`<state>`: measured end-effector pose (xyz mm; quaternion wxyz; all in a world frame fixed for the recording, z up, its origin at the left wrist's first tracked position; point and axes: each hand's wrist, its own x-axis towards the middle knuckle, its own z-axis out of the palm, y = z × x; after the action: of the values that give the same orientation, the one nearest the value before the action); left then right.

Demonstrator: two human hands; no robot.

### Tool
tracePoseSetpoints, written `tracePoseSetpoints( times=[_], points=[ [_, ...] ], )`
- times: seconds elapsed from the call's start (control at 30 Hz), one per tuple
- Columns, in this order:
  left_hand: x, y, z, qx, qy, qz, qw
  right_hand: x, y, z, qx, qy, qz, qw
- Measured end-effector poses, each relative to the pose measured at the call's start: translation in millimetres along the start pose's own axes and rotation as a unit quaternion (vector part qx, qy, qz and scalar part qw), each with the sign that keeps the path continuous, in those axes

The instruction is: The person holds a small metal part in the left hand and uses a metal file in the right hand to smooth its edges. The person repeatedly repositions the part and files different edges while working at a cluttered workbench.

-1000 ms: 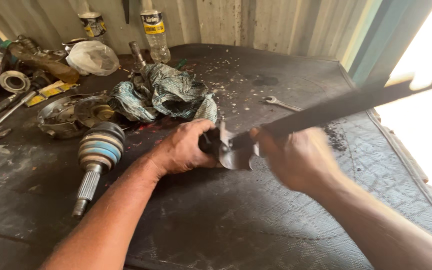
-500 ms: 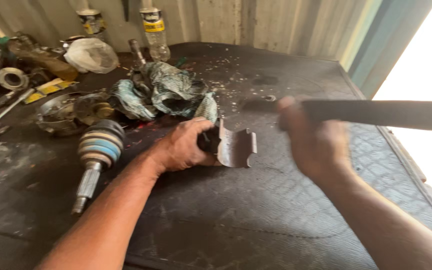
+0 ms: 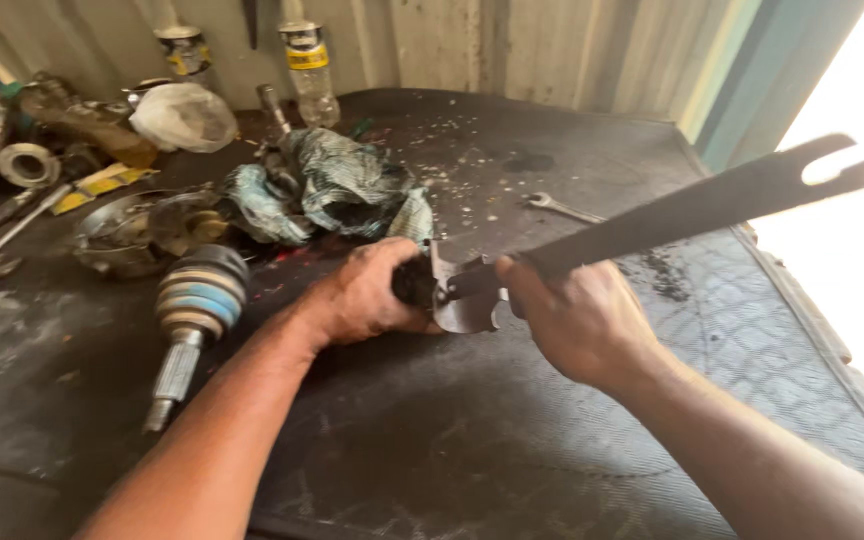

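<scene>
Near the middle of the dark surface point(image 3: 432, 440), a small metal bracket point(image 3: 467, 295) is pinned by the left hand point(image 3: 367, 295), its grip pressed around it. A long flat slotted bar point(image 3: 692, 210) is clenched in the right hand point(image 3: 577, 320), its lower end set against the bracket; a prying or striking step appears in hand, calling for a firm hold.

A dark, grimy workbench point(image 3: 472, 440) fills the frame, its right part covered by a textured rubber mat point(image 3: 752, 330). At left centre lies a CV joint axle point(image 3: 192, 320), splined end toward the lower left. Above it sits a shallow metal dish point(image 3: 117, 240). A crumpled greenish rag point(image 3: 337, 190) lies at upper centre, a small wrench point(image 3: 560, 207) right of it. Along the back stand a plastic bottle point(image 3: 310, 72), a can point(image 3: 184, 50) and a whitish plastic bag point(image 3: 184, 117). A metal ring point(image 3: 24, 165) lies at far left.
</scene>
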<state>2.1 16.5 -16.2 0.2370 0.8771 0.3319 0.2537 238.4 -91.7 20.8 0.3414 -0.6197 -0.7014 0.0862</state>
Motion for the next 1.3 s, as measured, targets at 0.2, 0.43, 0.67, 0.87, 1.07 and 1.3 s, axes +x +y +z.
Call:
tracePoseSetpoints(
  times=[0.2, 0.43, 0.67, 0.87, 1.07, 1.3],
  points=[
    [0, -3, 0, 0.015, -0.022, -0.048, 0.998, -4, -15, -5, 0.13, 0.136, 0.185, 0.965],
    [2, -6, 2, 0.01, -0.008, -0.032, 0.999, -2, -15, -8, 0.1, 0.113, 0.142, 0.978],
    [1, -6, 1, -0.001, -0.002, -0.007, 1.0, 0, -9, -6, 0.009, 0.038, 0.116, 0.992],
    [1, -5, 0, -0.001, -0.001, -0.021, 1.0, -1, -15, -3, 0.052, 0.057, 0.037, 0.996],
    [0, -5, 0, 0.019, -0.007, -0.035, 0.999, -4, -20, -7, 0.075, 0.113, 0.165, 0.977],
    [0, -3, 0, 0.005, -0.01, -0.071, 0.997, -2, -7, -2, 0.001, 0.025, 0.145, 0.989]
  ],
)
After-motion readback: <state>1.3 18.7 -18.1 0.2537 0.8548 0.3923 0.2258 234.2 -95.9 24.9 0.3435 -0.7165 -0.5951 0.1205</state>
